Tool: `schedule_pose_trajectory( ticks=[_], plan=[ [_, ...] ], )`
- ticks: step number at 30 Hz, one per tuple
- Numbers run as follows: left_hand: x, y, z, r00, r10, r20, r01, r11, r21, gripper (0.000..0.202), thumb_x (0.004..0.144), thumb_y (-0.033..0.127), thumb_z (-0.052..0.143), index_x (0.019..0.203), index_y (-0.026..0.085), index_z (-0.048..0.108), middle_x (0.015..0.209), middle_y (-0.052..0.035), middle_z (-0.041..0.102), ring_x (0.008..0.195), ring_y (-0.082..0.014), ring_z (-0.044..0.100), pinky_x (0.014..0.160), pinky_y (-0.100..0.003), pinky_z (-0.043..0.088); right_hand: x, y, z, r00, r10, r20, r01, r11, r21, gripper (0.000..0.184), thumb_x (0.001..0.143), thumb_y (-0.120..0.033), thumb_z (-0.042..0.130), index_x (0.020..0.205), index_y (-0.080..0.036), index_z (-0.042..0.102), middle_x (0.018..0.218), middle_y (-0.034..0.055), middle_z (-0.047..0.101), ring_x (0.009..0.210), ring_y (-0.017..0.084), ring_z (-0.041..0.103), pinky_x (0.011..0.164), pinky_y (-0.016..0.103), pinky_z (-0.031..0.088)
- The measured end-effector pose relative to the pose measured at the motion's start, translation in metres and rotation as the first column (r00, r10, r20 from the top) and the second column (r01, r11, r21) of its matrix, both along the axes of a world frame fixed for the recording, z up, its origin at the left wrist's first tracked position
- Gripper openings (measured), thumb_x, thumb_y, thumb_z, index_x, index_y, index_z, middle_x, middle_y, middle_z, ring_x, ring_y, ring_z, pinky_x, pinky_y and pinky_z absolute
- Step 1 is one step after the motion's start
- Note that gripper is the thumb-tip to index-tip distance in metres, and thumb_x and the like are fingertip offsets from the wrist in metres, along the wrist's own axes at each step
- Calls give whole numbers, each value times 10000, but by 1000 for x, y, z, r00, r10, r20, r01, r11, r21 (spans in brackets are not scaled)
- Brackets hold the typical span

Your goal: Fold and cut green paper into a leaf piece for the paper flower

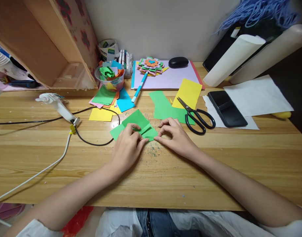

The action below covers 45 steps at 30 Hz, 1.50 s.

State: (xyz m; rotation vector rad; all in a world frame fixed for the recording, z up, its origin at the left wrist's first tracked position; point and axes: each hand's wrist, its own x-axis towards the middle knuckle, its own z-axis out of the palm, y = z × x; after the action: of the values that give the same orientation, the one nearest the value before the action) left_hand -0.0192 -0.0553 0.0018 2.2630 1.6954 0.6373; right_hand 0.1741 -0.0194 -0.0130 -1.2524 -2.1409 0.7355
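A creased sheet of green paper (137, 118) lies on the table between my hands, with a narrow fold raised along its right part. My left hand (128, 144) rests on its near left side, fingers bent, thumb pressing the near edge. At the right corner, my right hand (174, 135) pinches the paper between thumb and fingertips. Just beyond the right hand are a larger cut piece of green paper (163, 107) and black-handled scissors (196, 117), their blades slightly apart over yellow paper (189, 92).
A layered paper flower (151, 65) and a blue marker (139, 87) lie on a pad at the back. A tub of scraps (110, 77) stands behind coloured paper squares (104, 96). A phone (227, 108) lies right; a black cable (96, 144) loops left.
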Motion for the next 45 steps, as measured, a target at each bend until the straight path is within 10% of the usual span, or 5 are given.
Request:
schedule_pose_trajectory(
  ticks=[31, 39, 45],
  plan=[
    [-2, 4, 7, 1000, 17, -13, -18, 997, -75, 27, 741, 209, 618, 746, 197, 642, 1056, -71, 538, 950, -245, 509, 764, -424, 407, 5, 2, 4, 996, 54, 66, -57, 998, 40, 14, 790, -239, 588, 792, -226, 594, 989, 61, 530, 988, 232, 464, 874, 418, 390],
    [1, 1, 14, 997, 4, -73, -11, 995, -95, 62, 772, 208, 577, 781, 206, 638, 1106, -68, 531, 1041, -252, 479, 808, -419, 389, 3, 1, 5, 849, 375, 373, -518, 732, 443, 251, 893, -182, 434, 1062, -249, 608, 1036, 47, 595, 1020, 193, 443, 957, 403, 329],
    [-1, 1, 13, 998, -8, -66, 1, 995, -105, 67, 774, 203, 569, 795, 204, 633, 1121, -71, 530, 1069, -258, 464, 842, -440, 380, 5, 4, 12, 838, 332, 434, -526, 705, 476, 209, 887, -196, 454, 909, -212, 662, 959, 41, 635, 934, 195, 472, 862, 372, 381]
  ],
)
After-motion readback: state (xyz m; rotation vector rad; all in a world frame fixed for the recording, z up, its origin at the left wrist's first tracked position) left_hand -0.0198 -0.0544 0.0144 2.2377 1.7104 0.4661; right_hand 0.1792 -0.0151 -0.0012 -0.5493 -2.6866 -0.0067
